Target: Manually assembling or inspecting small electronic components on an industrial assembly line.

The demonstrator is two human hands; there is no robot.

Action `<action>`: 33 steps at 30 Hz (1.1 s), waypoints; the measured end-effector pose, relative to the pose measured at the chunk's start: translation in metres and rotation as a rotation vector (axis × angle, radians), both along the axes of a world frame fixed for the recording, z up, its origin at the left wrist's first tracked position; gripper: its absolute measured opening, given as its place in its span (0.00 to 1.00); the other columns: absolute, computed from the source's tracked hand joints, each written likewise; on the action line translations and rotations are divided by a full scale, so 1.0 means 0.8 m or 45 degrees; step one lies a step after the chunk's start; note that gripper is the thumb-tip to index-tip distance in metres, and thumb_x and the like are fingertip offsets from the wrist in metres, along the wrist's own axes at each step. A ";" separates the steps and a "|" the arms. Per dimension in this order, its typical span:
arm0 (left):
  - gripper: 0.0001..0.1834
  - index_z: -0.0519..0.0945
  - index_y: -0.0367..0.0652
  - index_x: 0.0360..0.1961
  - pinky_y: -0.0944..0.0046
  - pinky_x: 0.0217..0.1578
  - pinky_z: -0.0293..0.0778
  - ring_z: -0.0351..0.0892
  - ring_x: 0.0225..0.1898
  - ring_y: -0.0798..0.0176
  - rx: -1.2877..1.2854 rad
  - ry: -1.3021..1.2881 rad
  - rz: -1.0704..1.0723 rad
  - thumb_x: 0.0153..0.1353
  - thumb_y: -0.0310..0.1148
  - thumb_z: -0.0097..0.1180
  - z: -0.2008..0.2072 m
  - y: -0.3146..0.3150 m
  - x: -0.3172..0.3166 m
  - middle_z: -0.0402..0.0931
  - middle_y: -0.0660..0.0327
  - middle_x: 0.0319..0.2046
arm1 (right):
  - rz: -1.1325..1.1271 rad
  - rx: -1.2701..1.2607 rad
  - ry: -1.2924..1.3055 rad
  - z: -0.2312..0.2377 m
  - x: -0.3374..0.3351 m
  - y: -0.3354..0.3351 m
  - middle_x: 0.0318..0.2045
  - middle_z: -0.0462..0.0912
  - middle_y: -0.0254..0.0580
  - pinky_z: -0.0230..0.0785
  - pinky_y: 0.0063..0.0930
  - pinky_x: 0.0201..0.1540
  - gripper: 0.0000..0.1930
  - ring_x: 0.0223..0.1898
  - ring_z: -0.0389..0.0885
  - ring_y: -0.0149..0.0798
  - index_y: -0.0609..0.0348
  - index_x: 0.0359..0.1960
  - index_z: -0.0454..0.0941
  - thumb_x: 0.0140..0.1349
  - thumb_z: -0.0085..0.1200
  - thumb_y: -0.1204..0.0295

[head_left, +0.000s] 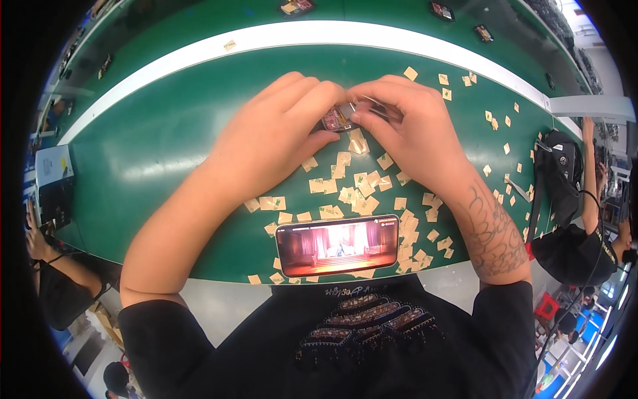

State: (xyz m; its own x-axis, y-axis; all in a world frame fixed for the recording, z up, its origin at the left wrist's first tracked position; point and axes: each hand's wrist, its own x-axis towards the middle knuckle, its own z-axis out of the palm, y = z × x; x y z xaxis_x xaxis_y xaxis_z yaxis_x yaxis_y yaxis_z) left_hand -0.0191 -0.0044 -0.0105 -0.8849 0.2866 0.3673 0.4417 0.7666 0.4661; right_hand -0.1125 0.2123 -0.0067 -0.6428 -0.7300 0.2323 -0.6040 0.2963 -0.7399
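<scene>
My left hand (276, 123) is closed around a small dark electronic module (334, 120) with a reddish circuit board, held just above the green bench. Its fingers curl over the far edge and hide part of it. Closed beside it, my right hand (415, 123) pinches a thin metal tool (377, 102) that looks like tweezers, close to the module's right side. A grey flat piece (347, 110) shows on the module between the two hands. Small tan paper squares (364, 186) lie scattered below and to the right of my hands.
A phone (337, 246) playing a video lies at the bench's near edge. Beyond the white strip (319, 32), modules (442, 11) sit on a green surface. Loose tweezers (518, 189) and a black bag (559, 166) are at right. Other people work at both sides.
</scene>
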 end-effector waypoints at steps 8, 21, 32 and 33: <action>0.27 0.78 0.41 0.53 0.51 0.47 0.78 0.80 0.46 0.46 0.018 0.057 -0.029 0.53 0.24 0.77 -0.005 -0.001 0.000 0.82 0.56 0.45 | -0.014 0.009 0.134 0.001 0.006 -0.003 0.31 0.84 0.40 0.71 0.29 0.32 0.11 0.29 0.80 0.34 0.62 0.46 0.90 0.62 0.69 0.82; 0.26 0.80 0.39 0.53 0.55 0.48 0.81 0.83 0.46 0.48 0.032 0.193 -0.024 0.55 0.24 0.77 0.000 -0.001 0.001 0.84 0.54 0.47 | -0.244 -0.104 0.133 -0.006 0.006 -0.009 0.30 0.86 0.45 0.79 0.42 0.42 0.06 0.33 0.86 0.51 0.60 0.42 0.88 0.64 0.67 0.75; 0.21 0.77 0.36 0.59 0.70 0.46 0.77 0.80 0.45 0.73 0.670 -0.509 0.138 0.67 0.20 0.68 0.006 0.007 -0.002 0.83 0.62 0.46 | -0.129 -0.194 -0.372 0.017 0.010 -0.004 0.25 0.74 0.19 0.50 0.16 0.25 0.07 0.23 0.60 0.12 0.63 0.47 0.84 0.71 0.65 0.79; 0.17 0.78 0.37 0.54 0.71 0.39 0.74 0.79 0.38 0.74 0.838 -0.425 0.103 0.67 0.21 0.67 -0.003 0.011 -0.003 0.84 0.62 0.38 | -0.132 -0.198 -0.373 0.014 0.011 -0.005 0.25 0.74 0.19 0.50 0.16 0.25 0.07 0.23 0.60 0.12 0.63 0.47 0.84 0.71 0.65 0.79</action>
